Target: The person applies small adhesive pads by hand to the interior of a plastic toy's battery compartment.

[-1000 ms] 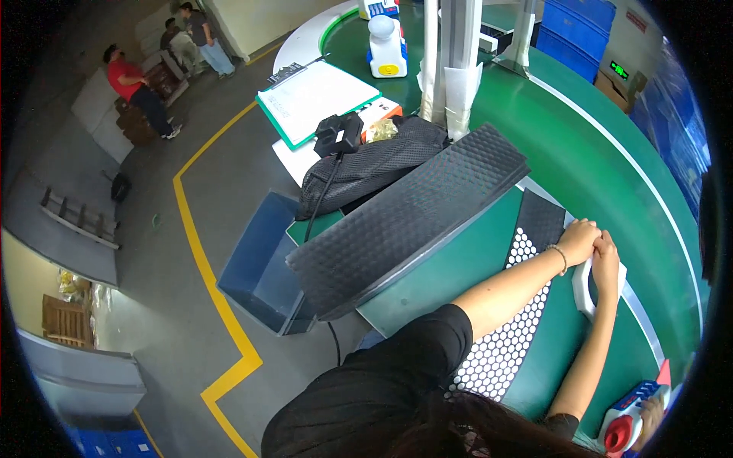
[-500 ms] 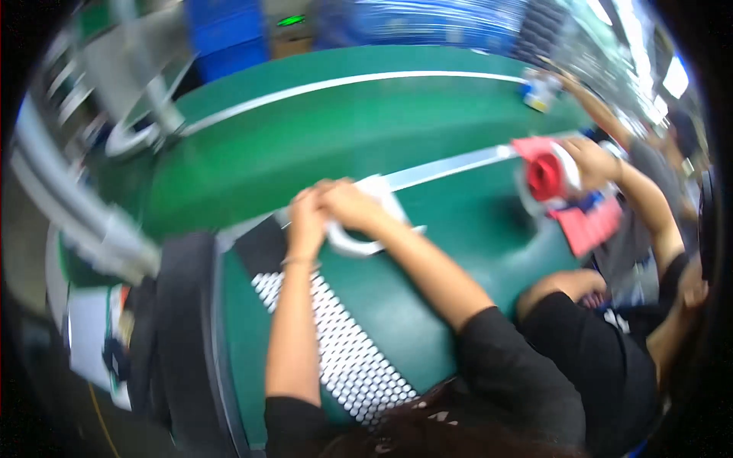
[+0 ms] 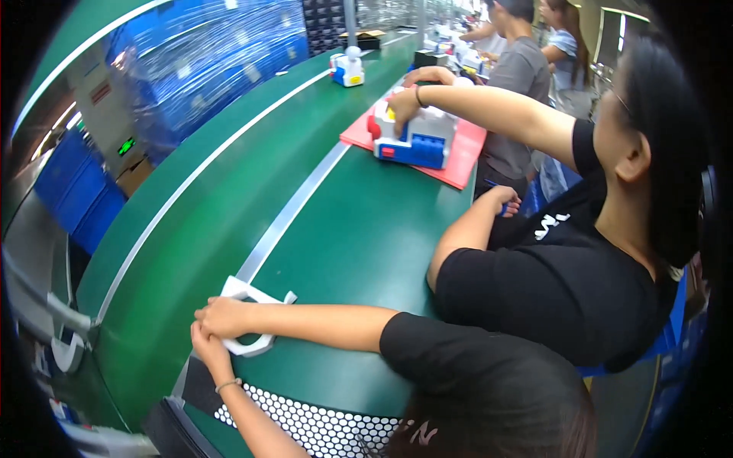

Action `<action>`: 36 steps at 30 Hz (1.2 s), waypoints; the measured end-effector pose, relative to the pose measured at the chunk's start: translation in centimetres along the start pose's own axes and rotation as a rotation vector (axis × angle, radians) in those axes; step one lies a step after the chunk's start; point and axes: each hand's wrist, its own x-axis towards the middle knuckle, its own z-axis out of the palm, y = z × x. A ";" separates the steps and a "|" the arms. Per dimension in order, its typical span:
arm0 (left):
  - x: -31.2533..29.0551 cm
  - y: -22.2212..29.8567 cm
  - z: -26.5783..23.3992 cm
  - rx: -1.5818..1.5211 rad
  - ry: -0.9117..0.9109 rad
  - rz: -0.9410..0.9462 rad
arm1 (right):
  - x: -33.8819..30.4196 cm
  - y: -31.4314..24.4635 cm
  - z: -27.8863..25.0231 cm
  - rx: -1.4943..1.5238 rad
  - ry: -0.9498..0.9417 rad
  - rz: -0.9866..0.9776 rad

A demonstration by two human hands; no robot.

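A smooth green conveyor table is curving through a factory; 2 hands, left hand and right hand, are gripping a white angular plastic piece.

This is a factory assembly line. A long green conveyor belt curves through the hall, with a pale stripe along it. Workers sit side by side at its edge, each at a station; one next along handles a blue and white plastic toy on a red mat. Another toy stands farther up. Stacked blue crates line the far side.
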 end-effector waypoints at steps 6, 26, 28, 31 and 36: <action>0.4 1.2 0.6 0.013 -0.051 -0.079 | -0.3 0.7 -0.3 -0.018 -0.041 0.030; 0.3 4.0 0.8 0.304 0.238 -0.032 | -0.2 0.8 -0.1 0.060 0.017 0.110; 0.3 4.6 0.8 0.334 0.207 -0.004 | -0.3 1.3 0.2 0.025 0.027 0.105; 0.1 5.3 0.1 0.433 0.292 0.123 | -0.3 0.1 -0.5 0.085 0.004 0.116; -0.5 11.5 -1.6 0.430 0.292 0.339 | -0.4 0.1 -1.0 0.185 -0.013 0.165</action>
